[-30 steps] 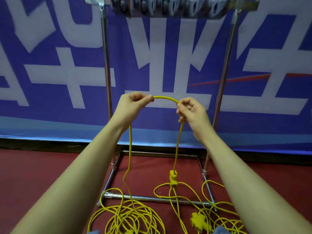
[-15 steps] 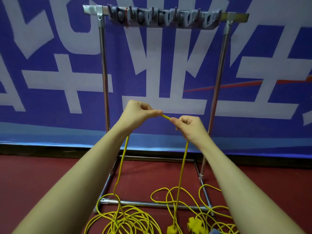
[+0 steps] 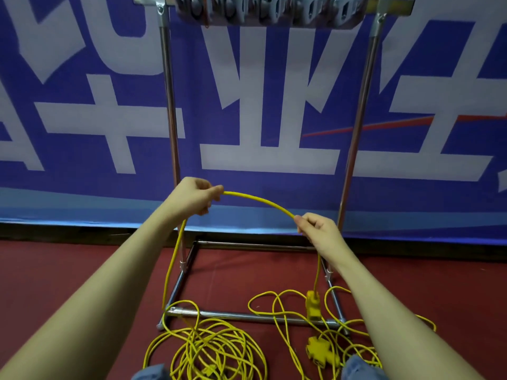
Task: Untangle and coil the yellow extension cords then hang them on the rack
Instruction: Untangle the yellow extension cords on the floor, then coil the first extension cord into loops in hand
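Note:
A yellow extension cord (image 3: 258,200) arches between my two hands in front of the metal rack (image 3: 168,111). My left hand (image 3: 193,197) pinches one end of the arch, and my right hand (image 3: 318,229) pinches the other, lower and to the right. From the right hand the cord drops to a yellow socket end (image 3: 312,305) hanging just above the floor. From the left hand it falls into a tangled yellow pile (image 3: 208,349) on the red floor. A row of grey hooks (image 3: 269,9) runs along the rack's top bar.
A second yellow tangle with a cross-shaped socket block (image 3: 322,351) lies at the lower right, draped over the rack's front base bar (image 3: 247,315). A blue and white banner (image 3: 82,119) covers the wall behind. My knees (image 3: 149,373) show at the bottom edge.
My hands have moved apart, and the short span of cord between them has grown into a wide arch. The socket end has risen off the floor pile and hangs under my right hand.

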Action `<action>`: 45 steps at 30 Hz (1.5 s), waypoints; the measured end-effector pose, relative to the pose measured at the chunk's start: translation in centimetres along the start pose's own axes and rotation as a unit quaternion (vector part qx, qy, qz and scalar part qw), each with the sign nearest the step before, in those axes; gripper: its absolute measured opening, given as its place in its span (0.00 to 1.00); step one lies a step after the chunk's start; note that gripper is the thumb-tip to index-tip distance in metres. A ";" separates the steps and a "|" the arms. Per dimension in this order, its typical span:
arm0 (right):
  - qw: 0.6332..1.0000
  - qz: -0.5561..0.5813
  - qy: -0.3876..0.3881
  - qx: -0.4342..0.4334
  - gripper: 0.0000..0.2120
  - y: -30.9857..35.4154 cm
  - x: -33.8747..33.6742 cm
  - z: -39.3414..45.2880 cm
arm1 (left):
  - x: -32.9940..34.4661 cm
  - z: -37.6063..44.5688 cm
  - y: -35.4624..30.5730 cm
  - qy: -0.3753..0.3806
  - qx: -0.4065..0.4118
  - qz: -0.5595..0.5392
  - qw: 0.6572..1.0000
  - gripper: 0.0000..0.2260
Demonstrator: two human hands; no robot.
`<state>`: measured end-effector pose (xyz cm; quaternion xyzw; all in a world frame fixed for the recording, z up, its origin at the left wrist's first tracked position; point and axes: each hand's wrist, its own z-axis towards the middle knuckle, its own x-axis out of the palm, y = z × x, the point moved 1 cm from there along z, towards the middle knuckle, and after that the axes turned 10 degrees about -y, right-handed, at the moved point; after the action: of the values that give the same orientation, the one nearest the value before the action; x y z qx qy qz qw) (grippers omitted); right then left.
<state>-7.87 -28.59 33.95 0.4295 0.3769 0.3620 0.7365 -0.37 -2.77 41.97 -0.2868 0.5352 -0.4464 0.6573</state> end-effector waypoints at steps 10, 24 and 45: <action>0.997 0.012 0.068 -0.029 0.09 1.8 3.1 2.1 | 5.9 -2.8 3.3 0.106 0.002 -0.131 0.986 0.11; 0.984 -0.036 0.165 0.052 0.09 -6.1 8.4 -0.3 | 7.8 -3.2 9.3 0.085 -0.034 -0.204 0.975 0.11; 0.892 0.297 0.052 0.336 0.07 -3.5 9.5 1.2 | 9.9 -4.6 12.3 0.159 -0.099 -0.151 0.971 0.08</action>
<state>-1.78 -22.20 28.94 0.7241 0.3686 0.4372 0.3856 -1.09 -5.80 25.81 -0.3531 0.6248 -0.5257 0.4568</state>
